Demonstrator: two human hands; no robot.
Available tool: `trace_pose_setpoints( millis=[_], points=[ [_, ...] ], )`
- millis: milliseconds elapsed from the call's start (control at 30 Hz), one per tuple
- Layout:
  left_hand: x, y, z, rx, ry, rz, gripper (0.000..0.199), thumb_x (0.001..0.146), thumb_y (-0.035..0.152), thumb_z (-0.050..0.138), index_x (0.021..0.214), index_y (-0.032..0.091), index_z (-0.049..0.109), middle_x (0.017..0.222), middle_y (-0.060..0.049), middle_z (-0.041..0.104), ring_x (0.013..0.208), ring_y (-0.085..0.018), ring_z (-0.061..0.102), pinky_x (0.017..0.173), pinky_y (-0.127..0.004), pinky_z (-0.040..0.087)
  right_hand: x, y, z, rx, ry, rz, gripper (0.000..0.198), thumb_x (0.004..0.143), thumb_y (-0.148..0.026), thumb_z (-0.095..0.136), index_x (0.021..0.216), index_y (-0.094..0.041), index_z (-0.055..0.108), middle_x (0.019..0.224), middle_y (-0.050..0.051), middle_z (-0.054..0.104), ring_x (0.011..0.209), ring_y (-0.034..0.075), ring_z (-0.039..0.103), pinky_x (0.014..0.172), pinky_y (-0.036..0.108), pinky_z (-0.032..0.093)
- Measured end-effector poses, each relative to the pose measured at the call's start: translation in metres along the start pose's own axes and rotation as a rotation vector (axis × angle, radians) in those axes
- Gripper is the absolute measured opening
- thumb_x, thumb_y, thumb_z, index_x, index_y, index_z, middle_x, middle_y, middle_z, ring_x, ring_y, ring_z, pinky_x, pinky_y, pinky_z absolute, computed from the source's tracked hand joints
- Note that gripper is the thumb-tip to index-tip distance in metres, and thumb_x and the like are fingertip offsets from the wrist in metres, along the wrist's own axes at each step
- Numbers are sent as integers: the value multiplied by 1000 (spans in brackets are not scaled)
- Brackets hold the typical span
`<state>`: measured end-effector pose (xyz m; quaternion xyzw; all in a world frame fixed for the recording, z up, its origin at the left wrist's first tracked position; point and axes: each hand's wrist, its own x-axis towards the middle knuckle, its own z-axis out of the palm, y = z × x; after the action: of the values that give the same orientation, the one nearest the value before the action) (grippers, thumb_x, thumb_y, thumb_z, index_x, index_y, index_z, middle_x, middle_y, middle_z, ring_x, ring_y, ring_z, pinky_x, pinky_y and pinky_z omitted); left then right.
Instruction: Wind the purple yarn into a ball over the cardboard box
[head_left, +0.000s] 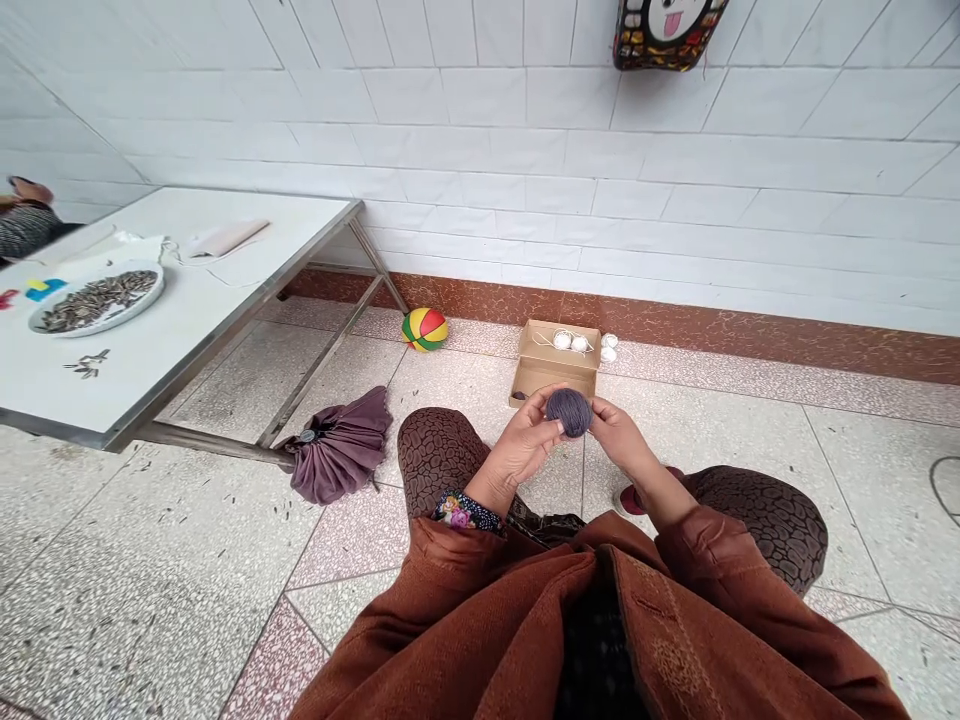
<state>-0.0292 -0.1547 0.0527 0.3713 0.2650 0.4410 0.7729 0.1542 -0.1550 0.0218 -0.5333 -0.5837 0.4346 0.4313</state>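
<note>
While both hands meet at the centre of the frame, a dark purple-grey yarn ball (pixel 569 412) is held between them, above the floor (pixel 195 540) and just in front of the box. Left hand (pixel 527 438): fingers curved round the ball's left side, thumb laid against its near face. Right hand (pixel 619 435): fingertips grasping its right edge; their exact placement behind the ball cannot be told. Strands run round the ball; no loose end can be made out at this size. Just beyond the hands, a cardboard box (pixel 544 374) lies on the floor with its lid folded back; two white balls (pixel 562 341) rest in the far half, and a small dark item, partly hidden, sits at the near left corner. Further white balls (pixel 609 348) lie just beside the box, on its right. Centre left, a striped ball (pixel 425 330) sits near the table leg (pixel 382 268). Below it, a purple pleated cloth (pixel 341 445) touches the table's lower bar. Upper left: table (pixel 172 365) carrying a plate (pixel 139 308) of seeds (pixel 101 300), with a few scattered in front, and a pinkish item (pixel 229 238) behind. Far left edge: part of another person (pixel 28 232). Top right: a dark basket (pixel 634 50) against the tiled wall (pixel 465 150). Lower frame: brown sleeves (pixel 720 570) and patterned trousers (pixel 442 455).
</note>
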Motion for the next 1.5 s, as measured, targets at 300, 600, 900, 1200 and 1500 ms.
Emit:
trace_pose_setpoints(
  millis=[300,600,900,1200,1500],
  points=[
    [8,-5,-6,349,229,123,54,65,24,82,116,19,63,114,-7,68,107,-21,62,97,-36,48,-21,-48,-6,-259,-220,-376,29,100,-46,58,87,-24,70,81,4,64,76,19,60,72,31,47],
    [-1,-4,-1,307,-110,-20,73,71,21,79,138,28,52,123,-7,62,101,-20,62,82,-32,53,18,-44,-23,-187,-10,-320,27,94,-46,65,81,-24,72,79,3,64,77,19,59,75,34,48],
    [-9,7,10,-21,-86,-94,75,72,21,75,143,31,52,126,-8,61,99,-17,62,76,-28,53,-2,-14,-8,-85,26,-129,27,96,-45,55,85,-23,64,75,1,63,71,18,58,67,30,46],
    [-8,11,14,-29,0,-62,72,74,32,70,143,27,50,122,-9,64,100,-21,63,83,-36,53,-12,-6,-2,-190,-16,-169,28,96,-46,53,82,-23,61,71,0,61,68,18,56,66,30,47],
    [-14,10,8,199,144,63,58,79,41,78,130,24,56,123,-7,63,98,-17,61,75,-28,47,-35,-33,-12,-335,-211,-430,27,101,-45,57,90,-24,71,81,4,66,75,19,61,73,33,49]
  ],
)
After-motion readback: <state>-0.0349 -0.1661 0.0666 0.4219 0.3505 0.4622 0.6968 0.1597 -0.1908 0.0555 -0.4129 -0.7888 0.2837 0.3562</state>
